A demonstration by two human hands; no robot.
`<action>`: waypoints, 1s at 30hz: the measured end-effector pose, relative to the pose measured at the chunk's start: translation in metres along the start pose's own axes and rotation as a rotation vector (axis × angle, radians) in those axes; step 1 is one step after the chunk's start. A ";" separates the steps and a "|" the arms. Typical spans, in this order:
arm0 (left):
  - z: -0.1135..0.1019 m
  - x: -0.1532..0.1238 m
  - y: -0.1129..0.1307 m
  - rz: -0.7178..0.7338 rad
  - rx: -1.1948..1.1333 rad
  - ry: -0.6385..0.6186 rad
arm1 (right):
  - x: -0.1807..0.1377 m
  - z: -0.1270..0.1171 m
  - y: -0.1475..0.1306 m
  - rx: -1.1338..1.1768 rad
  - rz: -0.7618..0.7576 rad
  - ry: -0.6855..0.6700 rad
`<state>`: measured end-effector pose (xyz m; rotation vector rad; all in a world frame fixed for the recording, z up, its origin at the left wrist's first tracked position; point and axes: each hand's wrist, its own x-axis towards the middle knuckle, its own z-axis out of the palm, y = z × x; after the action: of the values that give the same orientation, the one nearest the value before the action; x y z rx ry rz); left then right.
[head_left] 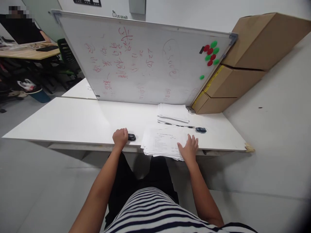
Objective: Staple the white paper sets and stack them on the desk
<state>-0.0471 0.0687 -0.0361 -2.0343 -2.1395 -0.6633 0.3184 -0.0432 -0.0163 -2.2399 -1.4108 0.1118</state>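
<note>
Printed sheets (161, 142) lie in an uneven stack, overhanging the front edge of the white surface (73, 119). Lines of text mark the top page, too small to read. Behind the stack, a whiteboard (150, 42) carries red handwriting that I cannot read with certainty. Left of the stack the surface stretches widely; to its right, a shorter run reaches the side edge. Just left of the stack, the left grip (120, 138) is curled into a fist around a black tool (132, 137), whose end juts toward the sheets. The right grip (189, 147), fingers spread, touches the stack's right side. Beyond the stack, toward the right, stand three cardboard boxes (257, 45), contents hidden. Far to its left, a blue bin (40, 96) holds a white bag (27, 84).
</note>
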 end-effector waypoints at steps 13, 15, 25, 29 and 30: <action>0.000 -0.001 0.001 -0.014 -0.023 0.015 | 0.190 0.043 -0.063 -0.166 -0.361 -0.301; -0.001 -0.001 0.001 -0.015 -0.025 0.022 | 0.196 0.051 -0.059 -0.199 -0.378 -0.354; -0.003 -0.001 0.002 -0.002 -0.016 0.023 | 0.208 0.061 -0.044 -0.273 -0.493 -0.475; -0.002 -0.001 0.001 0.018 0.012 0.040 | 0.219 0.056 -0.047 -0.280 -0.504 -0.505; -0.002 -0.001 0.001 0.027 0.013 0.049 | 0.221 0.055 -0.047 -0.283 -0.503 -0.509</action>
<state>-0.0467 0.0673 -0.0346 -2.0150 -2.0804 -0.6869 0.3642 0.1844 -0.0031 -2.0705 -2.3520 0.3488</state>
